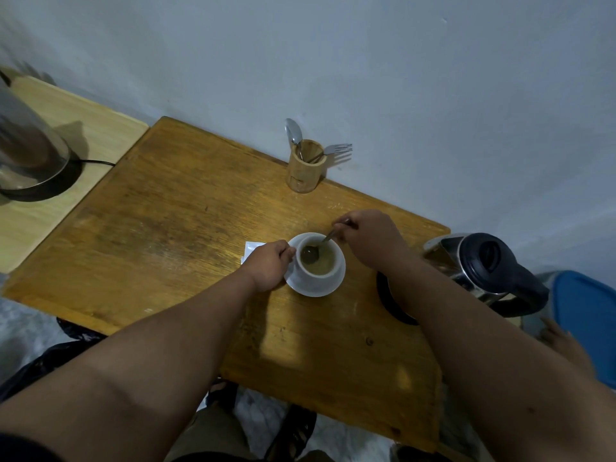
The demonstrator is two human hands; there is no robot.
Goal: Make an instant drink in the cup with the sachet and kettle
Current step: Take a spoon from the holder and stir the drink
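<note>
A white cup [316,273] full of pale brown drink stands on a white saucer [328,288] near the middle of the wooden table [166,235]. My left hand [266,266] grips the cup's left side. My right hand [366,240] pinches the handle of a metal spoon [313,252] whose bowl dips into the drink. The white sachet [250,250] lies flat just left of the saucer, partly hidden by my left hand. A steel kettle [480,271] with a black lid and handle sits on its base to the right, behind my right forearm.
A wooden holder [305,171] with a spoon and fork stands by the wall at the back. A second kettle [26,145] with a cord sits on a paler side table at far left. A blue lid [590,325] lies at the right edge.
</note>
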